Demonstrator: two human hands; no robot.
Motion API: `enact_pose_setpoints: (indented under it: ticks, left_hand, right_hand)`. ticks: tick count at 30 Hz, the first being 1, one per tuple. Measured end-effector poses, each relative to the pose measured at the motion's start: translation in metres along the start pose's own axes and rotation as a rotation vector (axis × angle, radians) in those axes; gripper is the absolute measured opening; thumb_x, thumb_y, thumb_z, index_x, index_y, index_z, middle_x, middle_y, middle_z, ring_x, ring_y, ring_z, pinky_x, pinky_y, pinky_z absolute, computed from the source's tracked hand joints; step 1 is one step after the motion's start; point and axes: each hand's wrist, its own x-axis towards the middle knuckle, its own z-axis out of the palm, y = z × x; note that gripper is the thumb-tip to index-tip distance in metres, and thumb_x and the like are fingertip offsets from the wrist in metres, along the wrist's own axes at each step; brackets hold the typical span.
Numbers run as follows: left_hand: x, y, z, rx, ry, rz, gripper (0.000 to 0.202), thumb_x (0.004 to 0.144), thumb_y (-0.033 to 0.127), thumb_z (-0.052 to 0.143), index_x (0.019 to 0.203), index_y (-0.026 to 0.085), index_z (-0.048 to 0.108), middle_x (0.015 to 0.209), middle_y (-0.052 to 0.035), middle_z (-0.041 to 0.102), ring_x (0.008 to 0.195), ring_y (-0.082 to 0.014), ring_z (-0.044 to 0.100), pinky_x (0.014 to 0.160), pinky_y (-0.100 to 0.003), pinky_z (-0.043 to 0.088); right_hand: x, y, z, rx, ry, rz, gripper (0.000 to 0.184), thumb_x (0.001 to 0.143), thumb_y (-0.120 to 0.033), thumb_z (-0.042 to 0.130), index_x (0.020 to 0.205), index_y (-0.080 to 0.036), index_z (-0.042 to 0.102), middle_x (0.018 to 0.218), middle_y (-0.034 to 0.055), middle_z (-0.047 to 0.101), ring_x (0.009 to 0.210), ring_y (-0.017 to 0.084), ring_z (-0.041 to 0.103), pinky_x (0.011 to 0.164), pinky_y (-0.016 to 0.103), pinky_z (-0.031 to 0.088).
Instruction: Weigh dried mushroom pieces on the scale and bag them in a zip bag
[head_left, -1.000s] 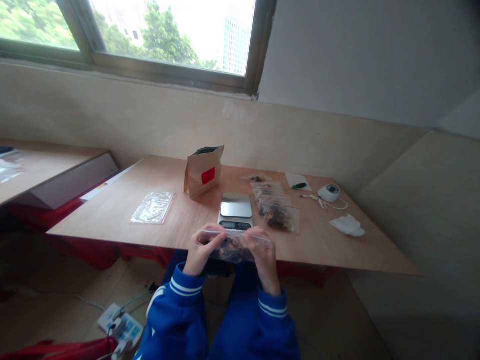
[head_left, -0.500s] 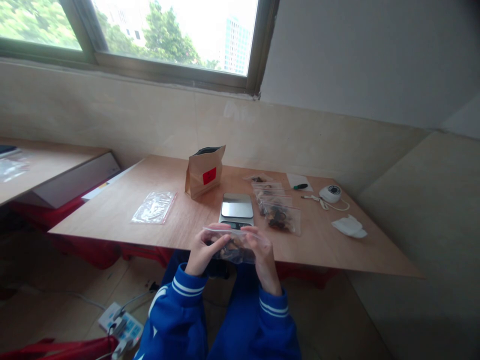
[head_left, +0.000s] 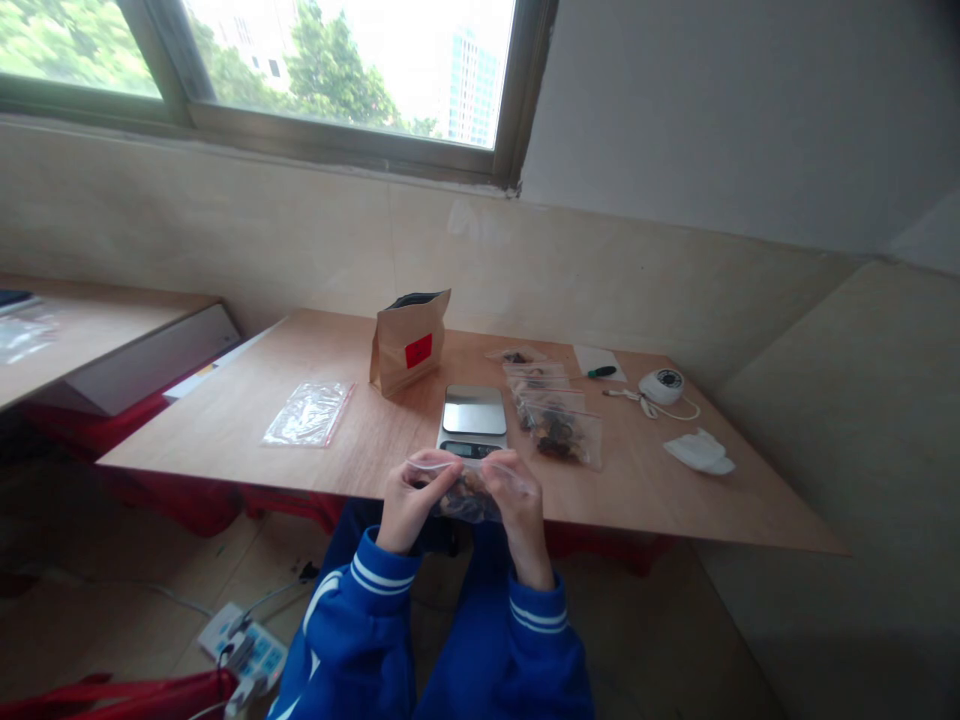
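Both hands up at the near edge of the table (head_left: pixel 247 425), in blue sleeves with white cuff stripes. Left hand (head_left: pixel 409 500) and right hand (head_left: pixel 517 500) each pinch the top edge of a small clear zip bag (head_left: pixel 466 492), fingers closed on it, thumbs near the middle. Bag hangs between them, just off the table edge, over the lap. Contents: dark brown, lumpy bits, a few lighter pieces; bag looks crumpled, roughly half full. Can't tell if the seal is shut.

Just behind the hands: small kitchen scale (head_left: pixel 472 418), steel top, display facing the person. Right of it, a row of filled bags (head_left: pixel 559 425) with the same dark stuff. Left, flat empty bags (head_left: pixel 307 413). Further back, an open brown paper pouch (head_left: pixel 409 342) with red label, standing upright. Far right: a green-handled tool (head_left: pixel 600 372), a small white round device (head_left: pixel 661 385) with cord, a white cloth (head_left: pixel 699 452).
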Motion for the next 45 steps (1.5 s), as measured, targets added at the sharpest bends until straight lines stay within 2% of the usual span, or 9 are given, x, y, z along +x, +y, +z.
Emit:
enact_pose_setpoints:
  ticks: [7, 14, 19, 23, 30, 33, 36, 40, 45]
  left_hand:
    - [-0.001, 0.0, 0.003, -0.016, 0.003, -0.014, 0.026, 0.068, 0.039, 0.075, 0.074, 0.014, 0.071, 0.074, -0.0049, 0.071, 0.071, -0.0181, 0.066, 0.067, -0.026, 0.053]
    - [0.002, -0.004, 0.002, 0.0, 0.001, 0.01, 0.026, 0.07, 0.039, 0.073, 0.078, 0.014, 0.071, 0.078, -0.0046, 0.071, 0.074, -0.0169, 0.066, 0.068, -0.024, 0.052]
    - [0.003, -0.003, -0.001, -0.017, -0.076, -0.035, 0.03, 0.067, 0.039, 0.076, 0.083, 0.014, 0.071, 0.079, -0.0059, 0.072, 0.072, -0.018, 0.066, 0.065, -0.025, 0.052]
    - [0.002, -0.003, 0.0, -0.035, -0.111, -0.042, 0.027, 0.069, 0.039, 0.074, 0.077, 0.013, 0.07, 0.074, -0.0058, 0.071, 0.071, -0.0175, 0.066, 0.067, -0.025, 0.052]
    - [-0.001, -0.011, 0.009, -0.036, -0.016, -0.022, 0.024, 0.07, 0.037, 0.073, 0.077, 0.014, 0.067, 0.072, -0.0033, 0.069, 0.068, -0.015, 0.065, 0.064, -0.023, 0.051]
    - [-0.001, -0.015, 0.013, -0.018, 0.071, -0.004, 0.023, 0.071, 0.036, 0.072, 0.077, 0.014, 0.067, 0.074, -0.0036, 0.069, 0.07, -0.0154, 0.065, 0.066, -0.023, 0.051]
    - [0.0, -0.018, 0.013, -0.019, 0.04, -0.023, 0.025, 0.071, 0.038, 0.072, 0.078, 0.014, 0.068, 0.077, -0.0048, 0.07, 0.074, -0.0168, 0.066, 0.068, -0.025, 0.051]
    - [0.004, -0.02, 0.004, -0.04, -0.051, -0.057, 0.031, 0.074, 0.044, 0.068, 0.085, 0.015, 0.068, 0.079, -0.0061, 0.072, 0.071, -0.0171, 0.065, 0.065, -0.026, 0.05]
    - [0.013, -0.027, -0.023, -0.016, 0.019, -0.064, 0.037, 0.078, 0.049, 0.062, 0.095, 0.016, 0.066, 0.09, -0.0088, 0.072, 0.076, -0.0173, 0.065, 0.067, -0.027, 0.048]
  right_hand:
    - [-0.001, -0.004, 0.002, -0.033, 0.018, -0.085, 0.013, 0.082, -0.031, 0.063, 0.074, -0.02, 0.062, 0.081, 0.0007, 0.059, 0.08, 0.016, 0.058, 0.076, 0.028, 0.046]
    - [-0.003, -0.002, 0.002, 0.072, -0.053, 0.13, 0.018, 0.082, -0.037, 0.064, 0.087, -0.02, 0.062, 0.079, 0.0, 0.064, 0.073, 0.016, 0.061, 0.067, 0.026, 0.049]
    - [-0.002, -0.004, 0.003, 0.072, -0.122, 0.105, 0.018, 0.081, -0.036, 0.065, 0.088, -0.019, 0.064, 0.081, 0.0014, 0.067, 0.075, 0.016, 0.064, 0.069, 0.026, 0.051]
    - [-0.001, -0.003, 0.007, 0.037, -0.073, 0.053, 0.017, 0.081, -0.036, 0.066, 0.079, -0.019, 0.063, 0.073, -0.0002, 0.065, 0.069, 0.015, 0.063, 0.065, 0.024, 0.051]
    - [-0.001, 0.003, 0.013, -0.128, 0.064, -0.075, 0.017, 0.081, -0.034, 0.065, 0.078, -0.018, 0.065, 0.079, 0.0033, 0.063, 0.077, 0.017, 0.062, 0.072, 0.028, 0.052]
    - [-0.001, 0.007, 0.018, -0.145, 0.09, -0.047, 0.02, 0.082, -0.037, 0.064, 0.081, -0.018, 0.066, 0.081, 0.005, 0.067, 0.08, 0.018, 0.063, 0.074, 0.029, 0.052]
    - [-0.001, 0.01, 0.016, -0.119, 0.085, 0.005, 0.024, 0.082, -0.041, 0.063, 0.082, -0.017, 0.067, 0.081, 0.0056, 0.069, 0.079, 0.019, 0.065, 0.074, 0.03, 0.053]
    - [0.005, 0.014, -0.008, -0.145, 0.137, 0.082, 0.03, 0.078, -0.046, 0.065, 0.082, -0.016, 0.07, 0.079, 0.0058, 0.071, 0.073, 0.02, 0.067, 0.069, 0.032, 0.054]
    - [0.037, 0.017, -0.075, -0.279, 0.352, 0.049, 0.045, 0.069, -0.049, 0.072, 0.096, -0.015, 0.066, 0.087, 0.0099, 0.072, 0.078, 0.023, 0.068, 0.073, 0.036, 0.055]
